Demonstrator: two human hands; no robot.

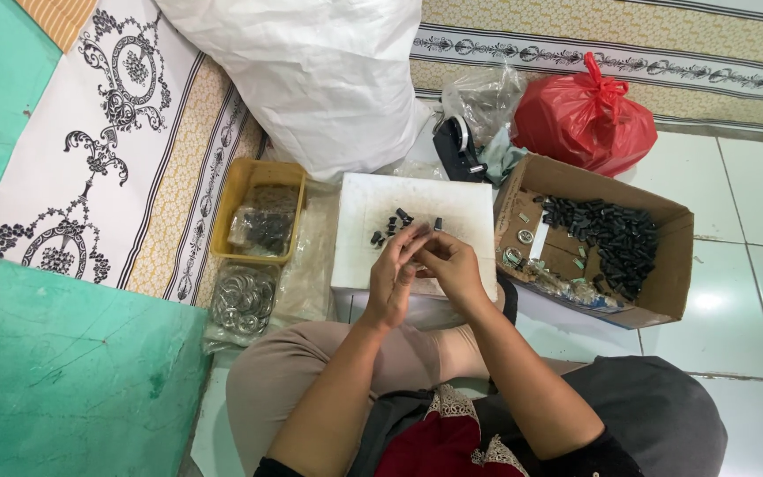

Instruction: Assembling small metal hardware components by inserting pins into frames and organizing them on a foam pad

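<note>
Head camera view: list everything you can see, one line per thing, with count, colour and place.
white block: one, white, centre, under the hands
small black parts: a handful, black, on the white block
cardboard box: one, brown, right of the block
black pieces: a heap, black, inside the cardboard box
yellow tray: one, yellow, left of the block, holds a clear bag of dark parts
metal rings: a bagful, silver, below the yellow tray
white sack: one, white, top centre
red bag: one, red, tied, top right
patterned mat: one, white, black and tan, left
left hand: one, fingers meeting the right hand's above the block
right hand: one, fingertips pinched; any held part too small to tell
</note>
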